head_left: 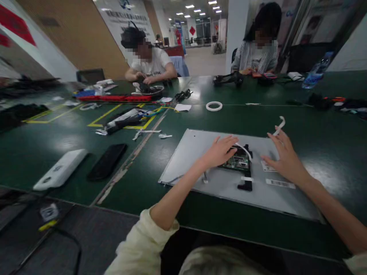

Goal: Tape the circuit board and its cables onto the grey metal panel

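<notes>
A grey flat panel point(197, 152) lies face down on the green table in front of me. A small green circuit board point(239, 161) with black tape sits on its back. My left hand point(220, 151) rests flat on the panel, fingers stretched over the board's left edge. My right hand point(282, 154) hovers over the panel's right part and pinches a strip of white tape point(279, 126) between thumb and fingers. White barcode labels point(279, 183) are stuck on the panel near my right wrist.
A white tape roll point(213, 106) lies beyond the panel. A black phone point(107, 161) and a white device point(59, 169) lie at the left. Two other people point(150, 63) sit working at the table's far side, among cables and tools. A water bottle point(317, 70) stands far right.
</notes>
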A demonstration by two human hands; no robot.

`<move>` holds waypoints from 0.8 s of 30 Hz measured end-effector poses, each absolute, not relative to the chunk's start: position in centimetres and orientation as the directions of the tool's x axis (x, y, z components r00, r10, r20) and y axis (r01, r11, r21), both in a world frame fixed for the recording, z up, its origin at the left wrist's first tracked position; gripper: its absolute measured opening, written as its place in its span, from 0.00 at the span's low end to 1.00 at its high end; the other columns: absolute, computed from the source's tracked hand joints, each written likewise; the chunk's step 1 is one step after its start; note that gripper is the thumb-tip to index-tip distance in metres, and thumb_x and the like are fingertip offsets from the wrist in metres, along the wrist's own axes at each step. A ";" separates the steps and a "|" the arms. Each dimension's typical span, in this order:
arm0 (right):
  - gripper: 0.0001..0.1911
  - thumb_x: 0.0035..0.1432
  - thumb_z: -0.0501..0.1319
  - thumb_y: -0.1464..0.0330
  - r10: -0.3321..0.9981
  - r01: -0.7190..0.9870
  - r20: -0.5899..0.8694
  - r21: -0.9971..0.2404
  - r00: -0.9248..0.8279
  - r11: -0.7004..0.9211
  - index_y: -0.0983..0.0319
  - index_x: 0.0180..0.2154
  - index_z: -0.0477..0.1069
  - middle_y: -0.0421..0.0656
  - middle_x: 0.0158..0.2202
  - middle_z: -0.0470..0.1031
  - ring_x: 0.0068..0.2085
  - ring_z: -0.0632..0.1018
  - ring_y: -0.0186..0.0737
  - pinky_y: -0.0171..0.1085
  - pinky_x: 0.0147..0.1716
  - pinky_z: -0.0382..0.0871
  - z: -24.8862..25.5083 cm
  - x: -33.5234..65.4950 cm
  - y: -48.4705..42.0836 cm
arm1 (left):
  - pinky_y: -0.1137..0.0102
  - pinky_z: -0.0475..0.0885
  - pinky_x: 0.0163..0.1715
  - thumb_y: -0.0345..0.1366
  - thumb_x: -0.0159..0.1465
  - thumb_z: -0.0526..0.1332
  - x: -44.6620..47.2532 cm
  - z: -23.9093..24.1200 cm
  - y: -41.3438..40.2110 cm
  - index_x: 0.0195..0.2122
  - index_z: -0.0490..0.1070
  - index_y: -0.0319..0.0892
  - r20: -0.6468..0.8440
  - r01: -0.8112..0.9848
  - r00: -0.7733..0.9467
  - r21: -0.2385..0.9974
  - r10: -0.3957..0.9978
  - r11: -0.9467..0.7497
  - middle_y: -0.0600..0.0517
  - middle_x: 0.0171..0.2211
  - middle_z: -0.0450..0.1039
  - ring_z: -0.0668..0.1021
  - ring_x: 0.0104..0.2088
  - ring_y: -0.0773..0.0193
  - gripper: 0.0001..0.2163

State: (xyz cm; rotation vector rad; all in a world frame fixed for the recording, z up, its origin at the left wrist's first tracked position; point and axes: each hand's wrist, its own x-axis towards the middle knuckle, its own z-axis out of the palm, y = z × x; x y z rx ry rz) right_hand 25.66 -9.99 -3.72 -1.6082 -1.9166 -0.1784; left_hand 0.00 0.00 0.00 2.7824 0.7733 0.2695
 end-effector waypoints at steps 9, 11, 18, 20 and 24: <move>0.41 0.57 0.58 0.54 0.865 0.927 0.491 -0.267 -0.104 0.264 0.58 0.66 0.44 0.48 0.68 0.38 0.66 0.50 0.52 0.54 0.61 0.51 -4.6 23.5 -9.1 | 0.50 0.46 0.62 0.45 0.71 0.37 1.3 -0.5 0.1 0.60 0.56 0.47 0.044 0.507 0.844 0.265 0.535 -0.821 0.49 0.61 0.60 0.57 0.64 0.59 0.21; 0.41 0.57 0.58 0.54 0.868 0.929 0.482 -0.256 -0.118 0.268 0.59 0.66 0.44 0.47 0.68 0.37 0.66 0.49 0.51 0.54 0.61 0.51 -4.8 23.5 -9.0 | 0.49 0.46 0.61 0.45 0.70 0.38 1.3 -0.5 0.1 0.60 0.57 0.48 0.025 0.511 0.844 0.271 0.536 -0.816 0.49 0.61 0.60 0.57 0.64 0.58 0.21; 0.45 0.55 0.59 0.52 0.900 0.933 0.427 -0.283 -0.087 0.225 0.59 0.66 0.43 0.48 0.68 0.36 0.66 0.50 0.53 0.54 0.60 0.52 -5.6 23.8 -8.9 | 0.43 0.42 0.61 0.45 0.70 0.39 1.5 -0.8 0.0 0.59 0.57 0.49 0.019 0.527 0.834 0.270 0.552 -0.806 0.50 0.63 0.58 0.56 0.64 0.57 0.20; 0.45 0.54 0.60 0.52 0.901 0.932 0.424 -0.285 -0.088 0.225 0.60 0.66 0.43 0.48 0.68 0.36 0.66 0.49 0.52 0.53 0.60 0.52 -5.7 23.8 -8.9 | 0.42 0.41 0.60 0.45 0.70 0.40 1.6 -0.9 0.0 0.59 0.57 0.48 0.030 0.535 0.830 0.245 0.558 -0.809 0.49 0.63 0.58 0.54 0.65 0.56 0.20; 0.45 0.55 0.59 0.52 0.902 0.931 0.423 -0.288 -0.088 0.225 0.60 0.66 0.43 0.48 0.68 0.36 0.66 0.49 0.53 0.55 0.60 0.52 -5.6 23.7 -9.2 | 0.40 0.41 0.60 0.47 0.70 0.40 1.7 -1.1 -0.1 0.59 0.59 0.47 0.050 0.546 0.823 0.204 0.565 -0.813 0.48 0.62 0.58 0.53 0.65 0.54 0.21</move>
